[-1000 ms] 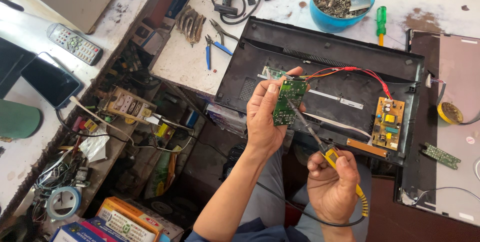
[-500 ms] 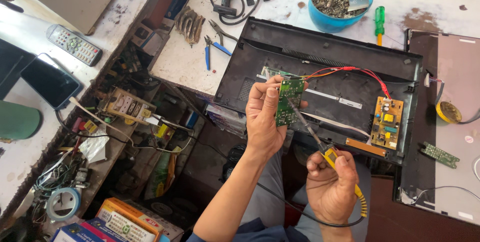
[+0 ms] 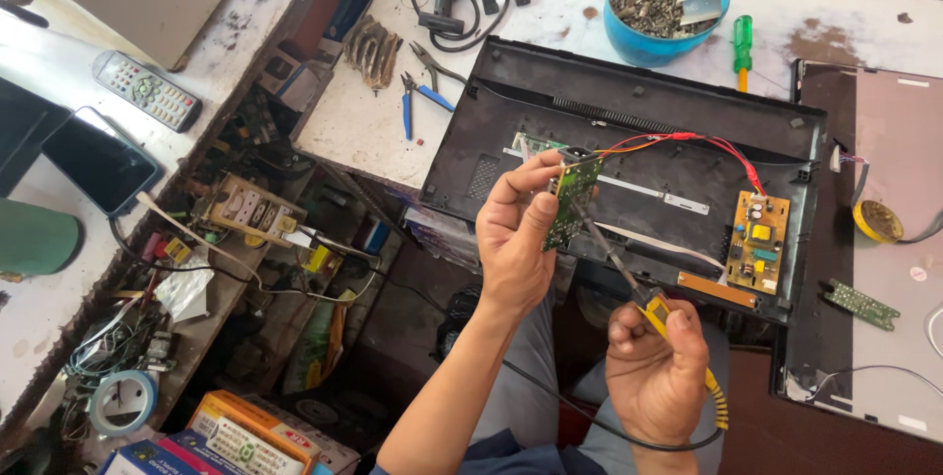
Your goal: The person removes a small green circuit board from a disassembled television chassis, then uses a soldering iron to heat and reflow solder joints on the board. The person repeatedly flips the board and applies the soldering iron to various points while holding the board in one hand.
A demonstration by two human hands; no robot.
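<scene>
Two hands are seen at work above a white, stained surface (image 3: 373,131) on which an opened black device casing (image 3: 629,141) is laid, the largest item in view. Inside the casing a yellow power board (image 3: 756,242) is mounted at the right, with red wires (image 3: 707,144) run from it toward the centre. A blue bowl of metal scrap (image 3: 656,5) is noted behind the casing, blue-handled pliers (image 3: 413,102) to its left. A small green circuit board (image 3: 572,202) is pinched in the left hand (image 3: 516,239), raised above the casing's front edge, the grip clenched on its side. A soldering iron (image 3: 629,279) with a yellow handle is grasped in the right hand (image 3: 656,377), its tip set against the board. Risk judged: a slip of the tip could bridge adjacent pads or scorch the thumb beside it, since the board is unsupported in mid-air; a tug on the trailing cord could cause this.
</scene>
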